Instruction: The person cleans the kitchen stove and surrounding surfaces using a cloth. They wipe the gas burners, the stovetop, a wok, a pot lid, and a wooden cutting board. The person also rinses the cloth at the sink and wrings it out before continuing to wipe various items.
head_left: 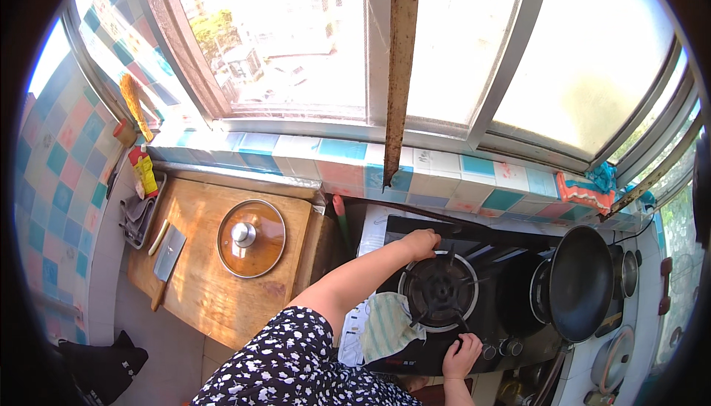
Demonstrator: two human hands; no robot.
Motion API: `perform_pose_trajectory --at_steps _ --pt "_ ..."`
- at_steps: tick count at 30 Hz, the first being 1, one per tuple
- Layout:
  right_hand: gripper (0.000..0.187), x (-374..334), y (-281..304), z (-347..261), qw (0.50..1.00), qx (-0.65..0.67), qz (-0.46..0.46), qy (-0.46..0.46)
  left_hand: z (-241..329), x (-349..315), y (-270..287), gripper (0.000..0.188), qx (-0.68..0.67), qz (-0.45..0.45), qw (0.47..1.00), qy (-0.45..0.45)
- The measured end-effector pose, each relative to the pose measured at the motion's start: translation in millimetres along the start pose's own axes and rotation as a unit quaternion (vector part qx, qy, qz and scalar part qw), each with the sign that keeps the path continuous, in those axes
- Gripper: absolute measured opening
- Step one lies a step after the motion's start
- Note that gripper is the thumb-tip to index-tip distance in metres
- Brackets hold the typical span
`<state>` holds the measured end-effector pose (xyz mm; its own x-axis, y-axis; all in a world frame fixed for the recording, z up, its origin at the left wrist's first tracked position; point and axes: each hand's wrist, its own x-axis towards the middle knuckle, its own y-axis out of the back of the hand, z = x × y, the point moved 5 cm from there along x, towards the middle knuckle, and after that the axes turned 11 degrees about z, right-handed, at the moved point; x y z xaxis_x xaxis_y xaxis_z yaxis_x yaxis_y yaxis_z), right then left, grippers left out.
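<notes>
Sunny kitchen window over the stove (511, 258). Right hand (462, 356) pinches a knob (458, 345) at the stove's front edge; left hand (420, 244) rests closed at the burner grate's (438, 290) back-left rim. Cloth (386, 326) front-left, black wok (581, 282) right.

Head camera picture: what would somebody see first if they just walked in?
Probably the black gas stove in the middle, with the left hand resting at its back edge by the empty burner and the right hand on a front knob. A big dark wok sits to the right; a glass pot lid lies on the wooden board to the left.
</notes>
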<state>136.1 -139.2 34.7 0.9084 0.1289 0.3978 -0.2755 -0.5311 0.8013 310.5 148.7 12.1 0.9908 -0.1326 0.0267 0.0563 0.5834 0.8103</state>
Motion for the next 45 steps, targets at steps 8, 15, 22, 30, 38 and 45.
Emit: perform_pose_trajectory --at_steps 8,15,22,30,38,45 --pt "0.019 -0.9 -1.5 -0.6 1.0 -0.005 -0.012 0.006 2.0 3.3 -7.8 0.022 0.063 0.01 0.997 -0.031" --pt "0.02 -2.0 -1.7 0.1 1.0 -0.019 -0.009 0.012 12.9 3.2 -9.3 0.021 0.114 0.011 0.991 -0.074" --pt "0.019 -0.9 -2.2 -2.8 1.0 -0.013 -0.01 0.011 31.7 -4.6 -12.3 0.021 0.228 0.04 0.965 -0.124" --pt "0.019 2.3 5.0 -12.7 1.0 -0.015 -0.008 0.001 38.4 0.0 -29.2 0.023 0.283 0.044 0.951 -0.117" --pt "0.018 4.6 6.9 -17.7 1.0 -0.015 -0.011 0.001 34.0 1.3 -28.7 0.021 0.306 0.05 0.94 -0.144" --pt "0.018 3.8 6.3 -14.3 1.0 -0.011 -0.024 -0.008 26.1 5.5 -17.6 0.018 0.291 0.089 0.948 -0.098"
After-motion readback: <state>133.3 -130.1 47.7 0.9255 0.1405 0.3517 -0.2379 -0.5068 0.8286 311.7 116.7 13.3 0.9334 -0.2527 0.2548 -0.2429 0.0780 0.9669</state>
